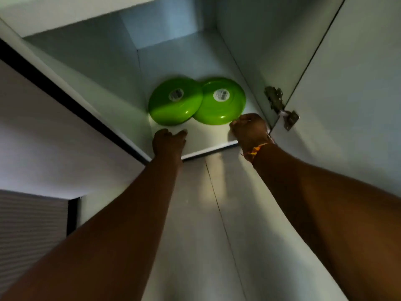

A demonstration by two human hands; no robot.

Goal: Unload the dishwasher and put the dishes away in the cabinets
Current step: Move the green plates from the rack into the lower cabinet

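Two green plates lie upside down, side by side, on the shelf (pixel 208 135) of an open white wall cabinet, each with a white sticker on its base. The left green plate (pixel 173 103) slightly overlaps the right green plate (pixel 221 103). My left hand (pixel 168 142) reaches up to the shelf's front edge just below the left plate, fingers loosely apart and holding nothing. My right hand (pixel 249 129), with an orange band at the wrist, is curled over the near rim of the right plate.
The open cabinet door (pixel 347 105) hangs at the right, with a metal hinge (pixel 280 107) close beside my right hand. The cabinet's left side wall (pixel 82 83) runs diagonally. The back of the shelf (pixel 184 55) holds nothing. A closed door pair (pixel 212 213) is below the shelf.
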